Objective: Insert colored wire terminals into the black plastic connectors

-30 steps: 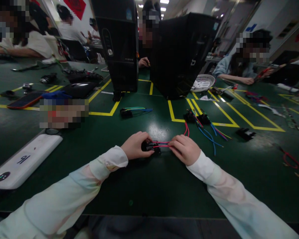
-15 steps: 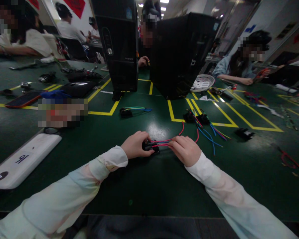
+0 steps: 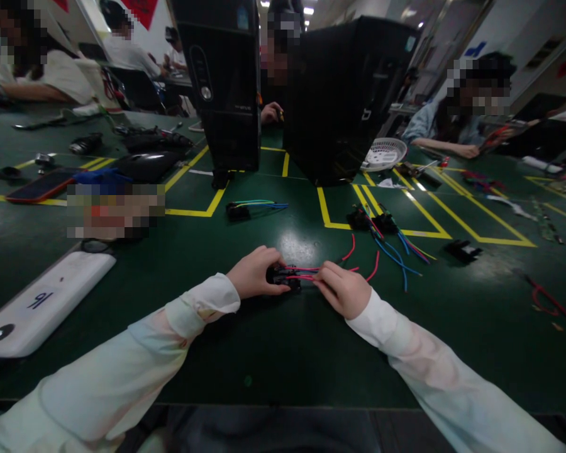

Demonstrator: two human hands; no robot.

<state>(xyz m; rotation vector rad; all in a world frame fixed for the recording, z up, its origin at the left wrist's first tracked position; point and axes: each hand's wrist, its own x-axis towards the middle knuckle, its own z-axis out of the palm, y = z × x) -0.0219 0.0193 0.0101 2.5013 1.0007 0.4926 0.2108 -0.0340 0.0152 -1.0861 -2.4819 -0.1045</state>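
Low over the green table (image 3: 273, 352), my left hand (image 3: 258, 273) is closed around a small black connector block (image 3: 290, 280). Red and dark wires (image 3: 304, 270) run out of its right side. My right hand (image 3: 343, 288) pinches these wires a short way from the block, and red ends stick out beyond the fingers. Behind the hands lies another black block (image 3: 238, 210) with green, yellow and blue wires. To the right, two wired black blocks (image 3: 358, 218) rest side by side, their blue wires trailing forward. The inner fingertips of both hands are partly hidden.
Two black computer towers (image 3: 221, 94) stand at the back, with a person's hand (image 3: 272, 113) between them. A white device (image 3: 51, 302) lies at left. A black part (image 3: 463, 251) and a red wire (image 3: 547, 299) are at right, and a white basket (image 3: 384, 154) stands farther back.
My right hand has slid slightly left along the wires toward the block, so more of the red wire ends shows past it. My left hand keeps its hold.
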